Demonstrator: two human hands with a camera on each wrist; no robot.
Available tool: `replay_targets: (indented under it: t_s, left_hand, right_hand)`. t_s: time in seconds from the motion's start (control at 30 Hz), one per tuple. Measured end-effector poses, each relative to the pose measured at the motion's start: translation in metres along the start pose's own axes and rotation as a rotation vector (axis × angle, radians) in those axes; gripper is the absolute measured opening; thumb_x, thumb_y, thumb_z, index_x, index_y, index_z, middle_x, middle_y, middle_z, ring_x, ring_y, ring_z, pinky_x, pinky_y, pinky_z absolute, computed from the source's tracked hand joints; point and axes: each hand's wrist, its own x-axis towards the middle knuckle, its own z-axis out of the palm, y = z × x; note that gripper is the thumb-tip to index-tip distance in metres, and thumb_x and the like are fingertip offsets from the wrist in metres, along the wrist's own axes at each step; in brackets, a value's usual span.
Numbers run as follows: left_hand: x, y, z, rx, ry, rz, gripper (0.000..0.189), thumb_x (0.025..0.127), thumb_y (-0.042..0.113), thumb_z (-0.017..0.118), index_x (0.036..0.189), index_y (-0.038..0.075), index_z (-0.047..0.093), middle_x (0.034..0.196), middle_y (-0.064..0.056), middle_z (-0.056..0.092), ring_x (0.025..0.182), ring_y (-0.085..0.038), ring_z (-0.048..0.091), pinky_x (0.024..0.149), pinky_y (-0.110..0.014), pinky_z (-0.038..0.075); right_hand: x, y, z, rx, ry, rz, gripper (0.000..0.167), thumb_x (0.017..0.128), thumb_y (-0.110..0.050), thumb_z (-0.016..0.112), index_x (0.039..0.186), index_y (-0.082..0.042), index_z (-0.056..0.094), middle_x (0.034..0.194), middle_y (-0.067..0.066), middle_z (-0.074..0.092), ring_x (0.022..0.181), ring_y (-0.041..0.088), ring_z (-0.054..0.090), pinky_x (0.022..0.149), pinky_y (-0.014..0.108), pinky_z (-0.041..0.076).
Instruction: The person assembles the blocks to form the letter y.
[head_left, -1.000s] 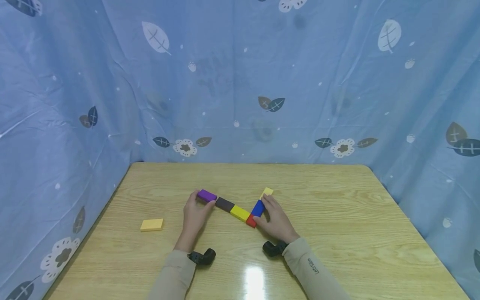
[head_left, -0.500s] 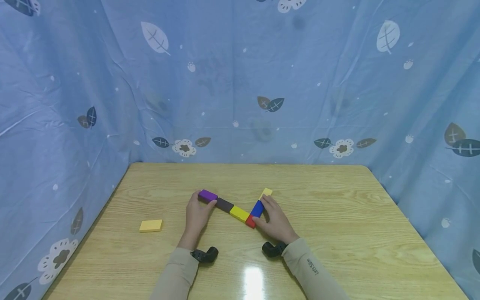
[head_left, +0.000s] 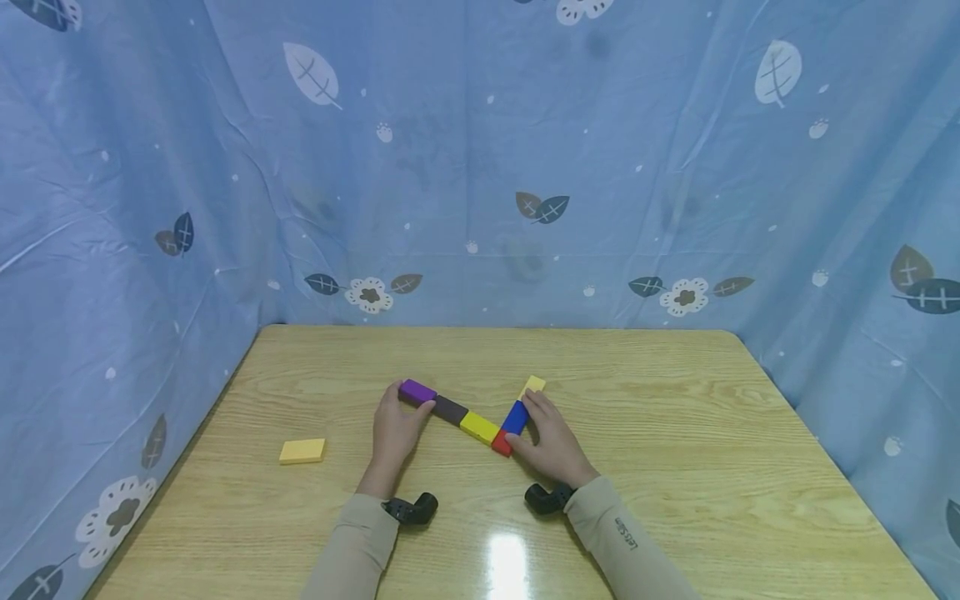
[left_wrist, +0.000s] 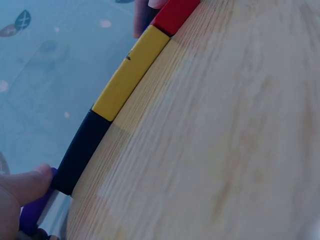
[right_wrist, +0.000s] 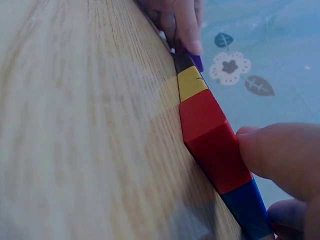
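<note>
Rectangular blocks form a V on the table. Its left arm runs from a purple block (head_left: 417, 390) through a black block (head_left: 452, 410) and a yellow block (head_left: 478, 427) to a red block (head_left: 502, 443) at the corner. From there a blue block (head_left: 515, 417) and a pale yellow block (head_left: 535, 384) extend away to the right. My left hand (head_left: 393, 433) pinches the purple block between thumb and fingers, its thumb near the black one. My right hand (head_left: 555, 446) holds the right arm, thumb (right_wrist: 265, 147) against the red block and fingertips by the blue and pale yellow blocks.
Another pale yellow block (head_left: 302, 451) lies apart on the left of the wooden table (head_left: 675, 433). A blue leaf-patterned curtain (head_left: 480, 150) hangs behind the table and along both sides. Black wrist cameras sit on both wrists.
My left hand has shifted slightly right with the purple block, which now sits closer in line with the black one. My right hand stays practically still.
</note>
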Motion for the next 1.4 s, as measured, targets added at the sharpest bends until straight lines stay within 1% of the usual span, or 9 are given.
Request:
replay_targets:
  t_s: [0.2,0.43,0.67,1.4]
  left_hand:
    - [-0.0002,-0.0006,0.0003,0.008,-0.008,0.003,0.075,0.087,0.03,0.069,0.142,-0.006,0.033,0.142,-0.027,0.041,0.133,-0.041,0.038,0.111,-0.05,0.034]
    - [-0.001,-0.0013,0.0012,0.015,0.008,0.016,0.074,0.086,0.029,0.07,0.14,-0.007,0.035,0.14,-0.027,0.044,0.131,-0.042,0.041,0.11,-0.051,0.035]
    - [-0.0012,-0.0013,0.0008,0.009,-0.001,0.0,0.075,0.086,0.03,0.07,0.142,-0.006,0.033,0.142,-0.026,0.041,0.133,-0.041,0.038,0.112,-0.05,0.033]
    - [-0.0025,-0.0004,0.0001,0.016,-0.006,0.001,0.075,0.087,0.03,0.069,0.142,-0.006,0.032,0.142,-0.027,0.04,0.133,-0.042,0.037,0.112,-0.05,0.033]
  right_hand:
    - [-0.0007,-0.0014,-0.0014,-0.007,-0.011,0.01,0.075,0.088,-0.042,0.062,0.144,0.001,0.036,0.153,0.015,0.031,0.144,0.033,0.022,0.116,0.05,0.025]
    - [0.0001,0.0011,0.0,-0.004,-0.004,-0.002,0.076,0.088,-0.044,0.062,0.144,0.001,0.036,0.153,0.014,0.031,0.144,0.033,0.022,0.116,0.051,0.026]
    - [0.0003,0.0015,0.0002,-0.001,-0.004,-0.005,0.076,0.088,-0.043,0.062,0.144,0.001,0.036,0.153,0.015,0.031,0.143,0.033,0.023,0.116,0.051,0.025]
    - [0.0008,0.0041,0.0016,-0.024,0.0,-0.007,0.076,0.088,-0.045,0.061,0.144,0.0,0.036,0.153,0.014,0.032,0.143,0.033,0.024,0.116,0.05,0.026]
